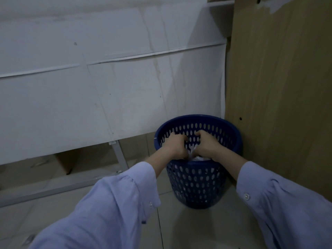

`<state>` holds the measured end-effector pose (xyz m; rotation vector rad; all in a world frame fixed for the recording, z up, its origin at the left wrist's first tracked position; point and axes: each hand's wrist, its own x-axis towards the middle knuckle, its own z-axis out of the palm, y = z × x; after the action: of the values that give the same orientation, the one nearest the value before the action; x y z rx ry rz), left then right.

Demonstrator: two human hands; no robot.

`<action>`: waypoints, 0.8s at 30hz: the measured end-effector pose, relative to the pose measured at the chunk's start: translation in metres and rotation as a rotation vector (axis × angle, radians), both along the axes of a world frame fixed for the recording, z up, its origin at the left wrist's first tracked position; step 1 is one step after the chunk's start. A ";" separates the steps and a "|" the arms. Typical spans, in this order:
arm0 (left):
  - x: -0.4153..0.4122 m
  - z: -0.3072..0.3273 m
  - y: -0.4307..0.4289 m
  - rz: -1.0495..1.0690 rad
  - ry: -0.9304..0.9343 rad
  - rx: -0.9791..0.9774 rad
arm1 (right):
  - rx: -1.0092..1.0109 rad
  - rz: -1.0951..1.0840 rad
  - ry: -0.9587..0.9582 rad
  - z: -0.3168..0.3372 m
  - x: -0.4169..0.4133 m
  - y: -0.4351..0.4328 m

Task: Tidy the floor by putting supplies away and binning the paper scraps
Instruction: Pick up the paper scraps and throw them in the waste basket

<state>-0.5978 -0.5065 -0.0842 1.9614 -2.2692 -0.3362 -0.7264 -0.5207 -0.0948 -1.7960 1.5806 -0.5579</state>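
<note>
Where wall (107, 96) meets wooden panel (278, 87), blue bin (197, 186).

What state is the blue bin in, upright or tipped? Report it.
Upright. The blue bin stands on its base on the floor tiles, rim facing up, with both hands pressing white paper into its opening.

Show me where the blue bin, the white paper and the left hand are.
blue bin (195, 187): head view, front perforated wall.
white paper (192, 150): head view, crumpled part between the hands.
left hand (175, 145): head view, back of hand.
</note>
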 end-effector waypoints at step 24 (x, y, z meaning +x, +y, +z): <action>0.131 0.084 0.140 0.196 -0.032 -0.325 | -0.334 0.182 -0.347 0.056 0.126 0.094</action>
<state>-0.4665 -0.3663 -0.0005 2.0004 -1.9735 0.0807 -0.6002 -0.4267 -0.0390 -1.9292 1.1253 -1.0304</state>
